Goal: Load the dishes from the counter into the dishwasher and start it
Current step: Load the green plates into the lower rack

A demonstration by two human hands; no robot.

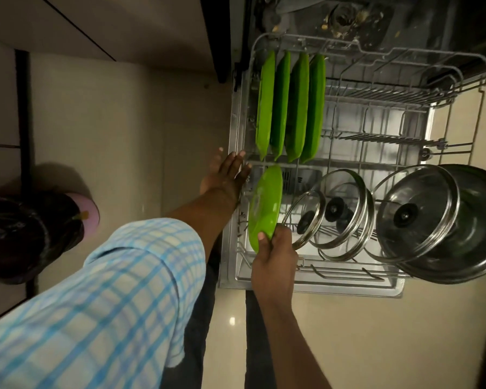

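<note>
The dishwasher's lower rack (pixel 376 53) is pulled out over the open door. Several green plates (pixel 291 108) stand on edge in its rear left rows. My right hand (pixel 275 255) grips the lower edge of another green plate (pixel 265 203), holding it upright in the rack's front left section. My left hand (pixel 232 175) reaches forward with straight fingers, its fingertips at the rack's left rim. Three steel-rimmed glass lids (pixel 344 211) lean in the front rows, and a steel pot (pixel 477 237) sits behind the largest one at the right.
The dishwasher tub floor (pixel 345 18) at the top shows food scraps around its filter. A bin with a black bag (pixel 26 234) stands on the floor at the left. A bare foot (pixel 212 169) rests on the tiles beside the door.
</note>
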